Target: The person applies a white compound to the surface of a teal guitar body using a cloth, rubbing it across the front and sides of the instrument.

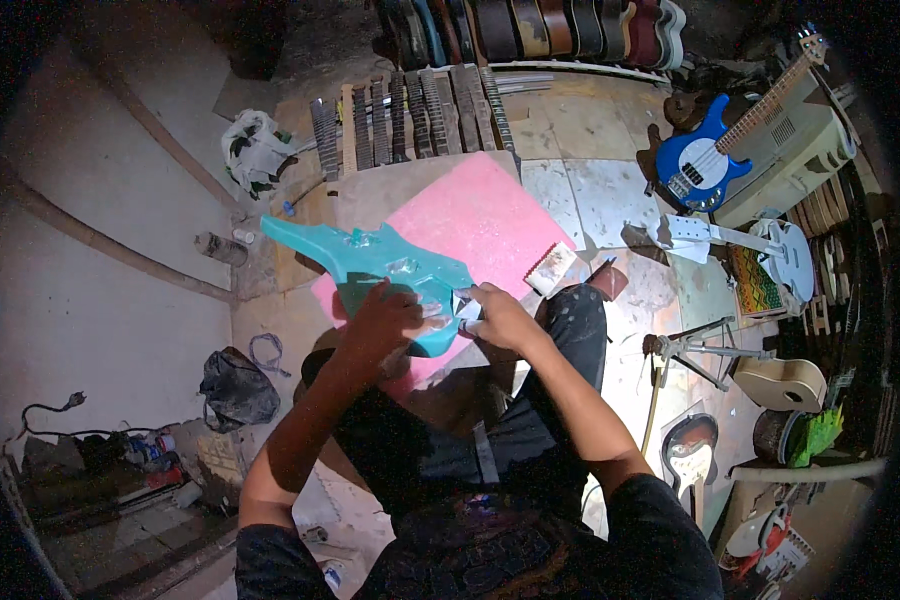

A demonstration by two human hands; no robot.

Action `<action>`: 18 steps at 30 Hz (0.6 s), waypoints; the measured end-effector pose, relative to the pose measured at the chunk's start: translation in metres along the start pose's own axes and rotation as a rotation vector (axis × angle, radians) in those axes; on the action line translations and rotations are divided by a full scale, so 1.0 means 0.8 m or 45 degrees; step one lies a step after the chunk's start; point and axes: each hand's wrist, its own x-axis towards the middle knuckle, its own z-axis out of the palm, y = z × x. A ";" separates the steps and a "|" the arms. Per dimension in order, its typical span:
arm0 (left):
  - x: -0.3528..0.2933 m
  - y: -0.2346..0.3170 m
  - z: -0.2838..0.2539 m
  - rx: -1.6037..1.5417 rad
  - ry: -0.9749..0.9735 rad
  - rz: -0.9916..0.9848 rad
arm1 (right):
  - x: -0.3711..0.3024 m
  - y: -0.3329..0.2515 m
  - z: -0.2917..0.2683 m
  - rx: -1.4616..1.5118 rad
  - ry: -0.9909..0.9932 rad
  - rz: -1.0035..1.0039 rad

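Observation:
A teal electric guitar body (pixel 370 262) with one long pointed horn lies tilted over my lap and a pink board. My left hand (pixel 385 318) grips its lower left part, fingers laid over the face. At the body's lower right edge, my right hand (pixel 502 318) pinches a small whitish folded piece (pixel 467 308) against the rim. Whether that piece is paper or cloth does not show. Cut-outs and light dusty smears mark the teal face. My fingers hide part of the lower edge.
Beneath lies the pink board (pixel 480 215), with a white toothed block (pixel 551 270) on its right edge. Several guitar necks (pixel 410 115) lie in a row beyond. A blue bass guitar (pixel 705 155) and a white guitar (pixel 790 262) lean at right. A black bag (pixel 238 388) sits left.

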 end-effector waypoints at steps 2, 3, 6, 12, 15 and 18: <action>0.003 -0.003 0.007 -0.050 -0.076 -0.022 | -0.004 0.008 0.008 -0.018 0.012 -0.060; 0.001 0.001 0.006 -0.003 0.012 -0.026 | -0.008 0.008 0.012 -0.036 0.070 -0.101; -0.008 0.013 0.001 0.157 0.161 -0.039 | -0.019 -0.002 0.021 -0.074 0.191 -0.150; -0.003 0.022 -0.029 0.038 -0.043 -0.105 | -0.029 -0.013 0.027 0.038 0.254 -0.134; -0.001 0.016 -0.045 -0.136 -0.069 -0.090 | -0.027 -0.008 0.039 0.234 0.273 -0.275; -0.001 0.011 -0.051 -0.173 -0.102 -0.069 | -0.029 -0.008 0.033 0.292 0.175 -0.175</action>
